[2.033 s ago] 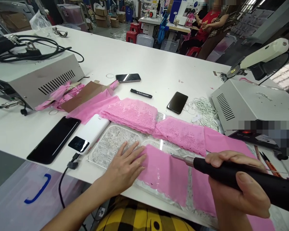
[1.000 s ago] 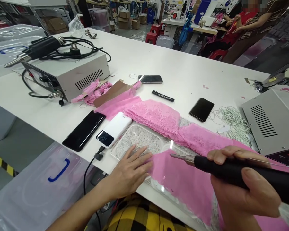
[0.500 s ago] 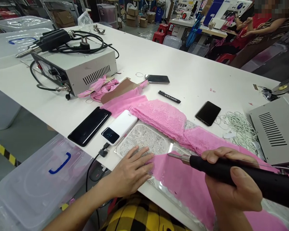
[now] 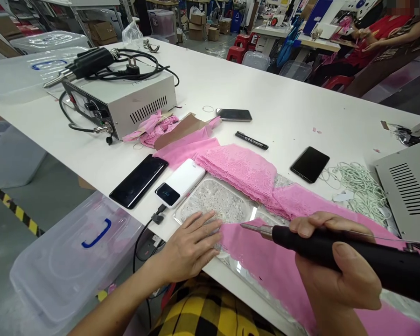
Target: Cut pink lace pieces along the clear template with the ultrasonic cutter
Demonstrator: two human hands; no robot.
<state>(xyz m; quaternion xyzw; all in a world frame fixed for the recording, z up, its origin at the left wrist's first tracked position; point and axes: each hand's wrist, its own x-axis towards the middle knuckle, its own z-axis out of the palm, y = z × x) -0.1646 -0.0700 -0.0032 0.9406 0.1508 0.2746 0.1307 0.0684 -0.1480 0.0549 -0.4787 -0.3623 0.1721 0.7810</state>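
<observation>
Bright, even overhead light floods the white counter (image 4: 287, 112), leaving only soft, faint shadows. Glare glints off the clear plastic sheet (image 4: 252, 215) near the hands. Wide-angle distortion bends the edges, and the far background looks slightly soft.

Three flat dark phones on the white table: one long black phone (image 4: 139, 181) just left of the left hand (image 4: 191, 247), one black phone (image 4: 310, 164) beyond the right hand (image 4: 336, 275), one grey-glass phone (image 4: 234, 115) farthest out. One white power bank with a lit display (image 4: 180, 183), just beyond the left hand. One black marker pen (image 4: 251, 140). Two grey metal vented boxes: one (image 4: 126, 100) far left of the hands, one (image 4: 409, 186) right of them. One black-handled metal-tipped tool (image 4: 336, 252) in the right hand. One clear plastic lidded bin with a blue handle (image 4: 73, 261), below left.
</observation>
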